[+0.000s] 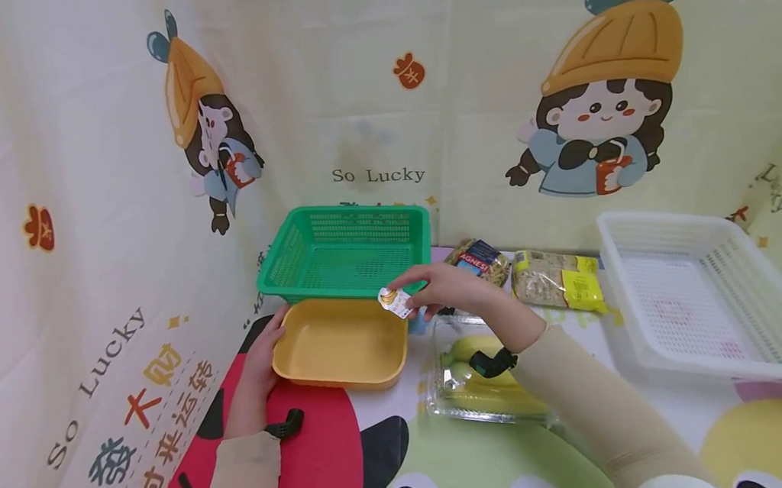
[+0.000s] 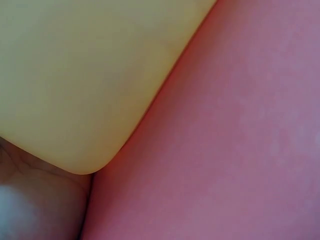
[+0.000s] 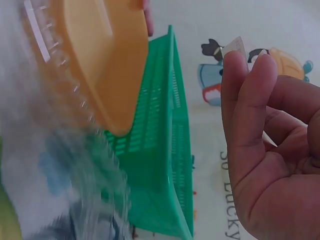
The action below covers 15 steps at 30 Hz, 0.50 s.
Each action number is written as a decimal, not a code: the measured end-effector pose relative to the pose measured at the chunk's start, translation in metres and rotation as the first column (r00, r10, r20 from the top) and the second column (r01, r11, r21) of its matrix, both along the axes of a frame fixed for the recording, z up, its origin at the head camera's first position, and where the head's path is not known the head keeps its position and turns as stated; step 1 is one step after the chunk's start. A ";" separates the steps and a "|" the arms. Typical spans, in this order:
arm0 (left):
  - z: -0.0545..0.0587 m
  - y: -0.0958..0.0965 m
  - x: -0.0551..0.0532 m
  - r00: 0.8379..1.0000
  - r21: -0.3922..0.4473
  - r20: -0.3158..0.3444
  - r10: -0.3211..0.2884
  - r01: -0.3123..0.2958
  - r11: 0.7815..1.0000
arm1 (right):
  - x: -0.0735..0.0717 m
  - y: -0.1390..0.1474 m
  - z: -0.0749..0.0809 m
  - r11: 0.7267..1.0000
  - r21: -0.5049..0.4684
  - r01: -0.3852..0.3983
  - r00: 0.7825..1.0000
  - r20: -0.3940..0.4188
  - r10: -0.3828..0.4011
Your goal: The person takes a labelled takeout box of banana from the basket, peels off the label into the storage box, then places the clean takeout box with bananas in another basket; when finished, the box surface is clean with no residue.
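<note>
My right hand (image 1: 446,287) pinches a small white label (image 1: 395,302) with a banana picture between thumb and fingertips. It hovers over the right rim of a yellow plastic basin (image 1: 340,344); in the right wrist view only the label's pale edge shows above the fingertips. At the basin's left side, my left hand (image 1: 262,355) grips the rim. The left wrist view is mostly the basin's outer wall (image 2: 75,75), with a bit of palm at lower left. Below my right wrist lies a clear lidded box (image 1: 489,405) of bananas, partly hidden by the forearm.
A green basket (image 1: 346,286) stands directly behind the basin. To its right lie an Agnesi pasta bag (image 1: 478,258) and a yellow-labelled bag (image 1: 559,280). A white basket (image 1: 704,365) stands at the right. Printed cloth covers the table and hangs behind it.
</note>
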<state>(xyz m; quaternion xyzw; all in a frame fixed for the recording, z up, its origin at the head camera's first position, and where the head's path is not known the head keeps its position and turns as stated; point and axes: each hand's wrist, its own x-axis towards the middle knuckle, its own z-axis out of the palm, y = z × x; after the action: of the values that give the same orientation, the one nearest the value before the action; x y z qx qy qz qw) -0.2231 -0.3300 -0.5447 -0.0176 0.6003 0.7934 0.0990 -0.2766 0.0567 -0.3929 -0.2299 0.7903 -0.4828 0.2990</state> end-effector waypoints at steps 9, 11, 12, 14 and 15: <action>-0.002 0.002 -0.002 1.000 -0.020 -0.009 -0.003 0.002 1.000 | -0.015 -0.046 -0.014 0.998 0.000 -0.061 0.998 0.034 0.061; -0.002 0.002 -0.002 1.000 -0.016 -0.007 -0.001 0.001 1.000 | -0.016 -0.056 -0.016 0.997 0.003 -0.075 0.996 0.043 0.075; -0.003 0.001 -0.002 1.000 -0.015 -0.008 -0.001 0.001 1.000 | -0.017 -0.061 -0.017 0.997 0.000 -0.081 0.996 0.049 0.080; -0.003 0.001 -0.001 1.000 -0.012 -0.003 0.006 -0.006 1.000 | -0.019 -0.071 -0.018 0.996 0.006 -0.094 0.994 0.051 0.094; -0.003 0.001 -0.001 1.000 -0.009 -0.001 0.010 -0.010 1.000 | -0.019 -0.075 -0.019 0.995 0.006 -0.103 0.993 0.053 0.103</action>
<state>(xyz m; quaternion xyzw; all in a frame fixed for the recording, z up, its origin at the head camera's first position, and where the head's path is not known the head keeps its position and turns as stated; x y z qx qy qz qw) -0.2246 -0.3290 -0.5477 -0.0205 0.6040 0.7911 0.0947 -0.2958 -0.0187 -0.4122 -0.2561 0.7713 -0.4693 0.3453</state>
